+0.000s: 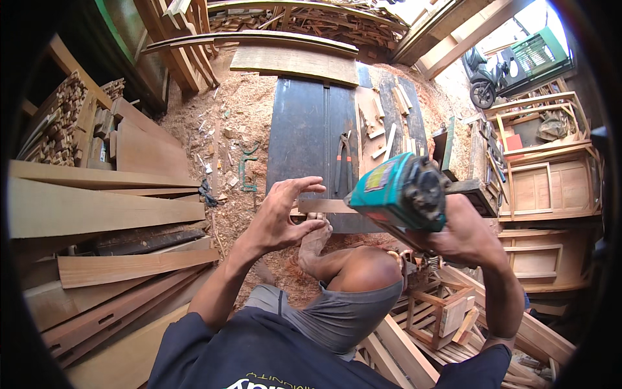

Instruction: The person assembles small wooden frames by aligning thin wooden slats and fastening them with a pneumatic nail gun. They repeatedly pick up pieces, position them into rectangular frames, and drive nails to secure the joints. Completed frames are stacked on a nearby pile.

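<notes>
A: Start at the far left. What's there?

B: Long boards (97, 207), piled with their ends toward the middle. Then a green bracket-shaped piece (245, 170) among the shavings.

A: And the left hand (278, 211)?

B: Half open, thumb well apart from the fingers, with nothing gripped that I can see. The dark panel (298, 129) stretches away beyond it.

A: Where's the wood strip (324, 205) from there?

B: Just to the right. Its near-left end sits at the mouth of the gap between thumb and fingers, as seen from above. I can't tell whether the skin touches it.

A: Anything by the strip?

B: A bare foot (316, 238), its toes right at the strip's lower edge. Beyond the strip, pincers (339, 168) with red on their handles lie on the panel.

A: Next along?

B: A teal power tool (382, 191), covering the strip's right end. Whether its nose touches the wood is hidden.

A: The right hand (463, 227)?

B: Closed around the tool's handle, to the right of the strip and apart from it. Farther right are a parked motorbike (483, 91) and wooden frames (541, 223).
</notes>
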Action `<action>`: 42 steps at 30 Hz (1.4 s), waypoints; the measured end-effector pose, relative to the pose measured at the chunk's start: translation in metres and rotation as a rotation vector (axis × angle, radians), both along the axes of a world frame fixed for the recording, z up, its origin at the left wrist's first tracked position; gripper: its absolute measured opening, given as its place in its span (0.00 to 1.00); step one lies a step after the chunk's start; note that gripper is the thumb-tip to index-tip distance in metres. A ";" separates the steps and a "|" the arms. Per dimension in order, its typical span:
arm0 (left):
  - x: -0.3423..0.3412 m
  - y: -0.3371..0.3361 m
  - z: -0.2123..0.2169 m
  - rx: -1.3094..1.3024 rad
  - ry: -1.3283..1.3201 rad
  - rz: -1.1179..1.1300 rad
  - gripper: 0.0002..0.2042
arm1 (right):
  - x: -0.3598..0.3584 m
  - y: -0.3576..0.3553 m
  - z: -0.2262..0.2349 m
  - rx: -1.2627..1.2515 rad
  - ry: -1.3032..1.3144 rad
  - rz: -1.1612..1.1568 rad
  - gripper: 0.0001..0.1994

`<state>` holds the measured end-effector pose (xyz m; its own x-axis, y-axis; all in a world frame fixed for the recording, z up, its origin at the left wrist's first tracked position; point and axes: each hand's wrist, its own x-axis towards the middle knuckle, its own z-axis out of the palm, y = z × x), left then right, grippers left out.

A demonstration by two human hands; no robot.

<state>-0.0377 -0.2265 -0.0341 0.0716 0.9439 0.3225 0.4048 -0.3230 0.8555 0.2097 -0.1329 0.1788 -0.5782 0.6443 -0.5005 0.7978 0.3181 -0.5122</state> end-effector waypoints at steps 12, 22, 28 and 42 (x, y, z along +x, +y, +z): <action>0.009 -0.001 -0.018 -0.002 -0.052 0.062 0.29 | -0.007 -0.002 -0.035 0.136 0.051 0.023 0.13; 0.011 0.002 -0.029 0.010 -0.038 0.111 0.20 | -0.012 0.003 -0.034 0.098 0.012 0.046 0.12; 0.009 0.003 -0.030 0.032 -0.004 0.105 0.21 | -0.017 0.001 -0.023 0.059 0.004 -0.008 0.13; 0.011 0.003 -0.027 -0.031 -0.117 0.088 0.26 | -0.007 0.005 -0.016 0.051 -0.035 -0.066 0.15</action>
